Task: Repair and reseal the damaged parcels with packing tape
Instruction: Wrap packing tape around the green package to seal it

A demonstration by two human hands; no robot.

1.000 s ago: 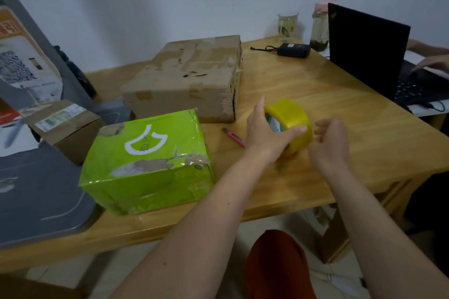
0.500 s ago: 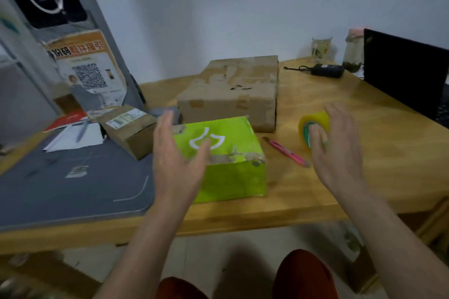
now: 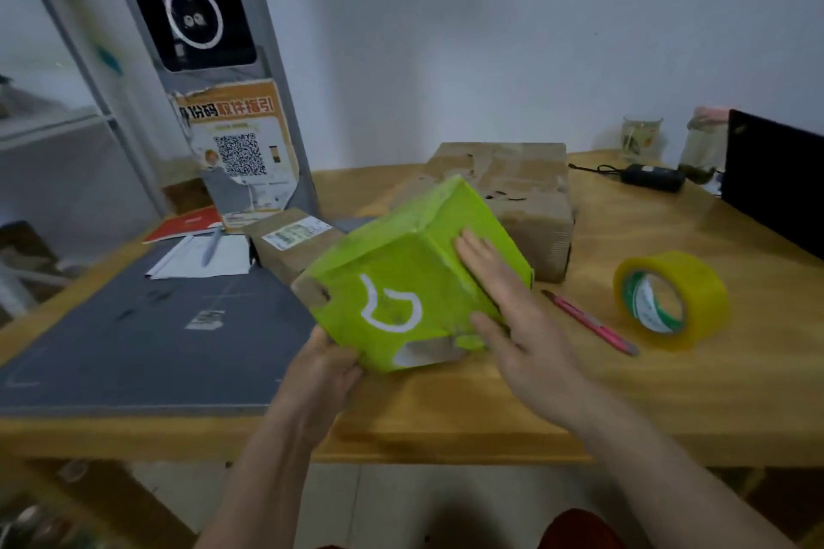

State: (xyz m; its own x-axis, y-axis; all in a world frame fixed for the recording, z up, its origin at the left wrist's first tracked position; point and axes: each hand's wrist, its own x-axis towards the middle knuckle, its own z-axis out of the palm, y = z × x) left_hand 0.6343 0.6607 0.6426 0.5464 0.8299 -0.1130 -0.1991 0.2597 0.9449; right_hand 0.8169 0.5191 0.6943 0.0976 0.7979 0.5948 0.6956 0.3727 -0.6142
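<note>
A bright green parcel (image 3: 401,281) with a white logo and torn patches is tilted up off the wooden table (image 3: 669,379), between both hands. My left hand (image 3: 325,366) grips its lower left corner from beneath. My right hand (image 3: 504,308) lies flat against its right face with straight fingers, thumb on the front. A yellow roll of packing tape (image 3: 673,299) stands on edge on the table to the right. A worn brown cardboard box (image 3: 526,192) sits behind the green parcel, and a small brown box (image 3: 290,245) with a label lies to its left.
A pink utility knife (image 3: 588,321) lies between the parcel and the tape. A grey mat (image 3: 133,325) covers the table's left side, with papers and a pen. A black laptop (image 3: 776,183), a black adapter (image 3: 651,176) and glass jars stand at the back right.
Both hands left the tape roll, which now stands alone on the table, and moved left to the green parcel. The parcel has been lifted and tilted up off the table.
</note>
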